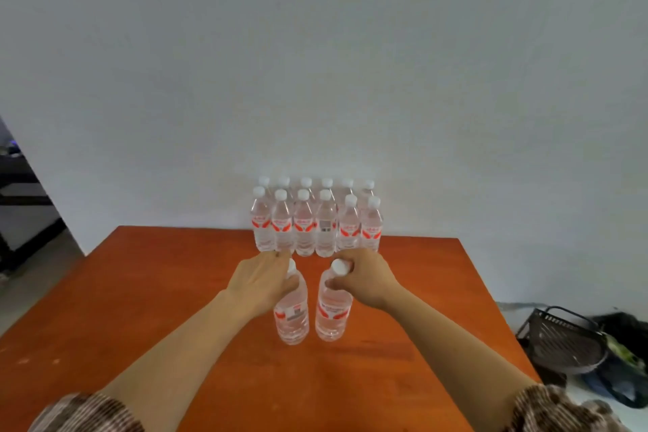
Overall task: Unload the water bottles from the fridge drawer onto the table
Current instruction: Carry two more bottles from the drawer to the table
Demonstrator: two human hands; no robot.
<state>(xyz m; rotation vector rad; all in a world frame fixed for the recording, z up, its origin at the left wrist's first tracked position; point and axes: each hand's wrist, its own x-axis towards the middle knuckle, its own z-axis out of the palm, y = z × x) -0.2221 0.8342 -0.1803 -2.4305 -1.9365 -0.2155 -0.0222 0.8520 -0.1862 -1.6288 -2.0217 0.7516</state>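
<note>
At the middle of the table (140, 309), the left hand (263, 279) grips the neck of the left water bottle (292, 321), and the right hand (366, 282) curls round the neck of the right water bottle (333, 317) just beside it. Both bottles are upright. At the far edge, twelve more bottles (315, 231) stand in two rows against the wall (315, 81).

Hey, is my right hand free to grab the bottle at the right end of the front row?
Probably not yet: the right hand grips a nearer bottle by its neck. Once that is released, the end bottle sits just ahead, with bare table between.
</note>
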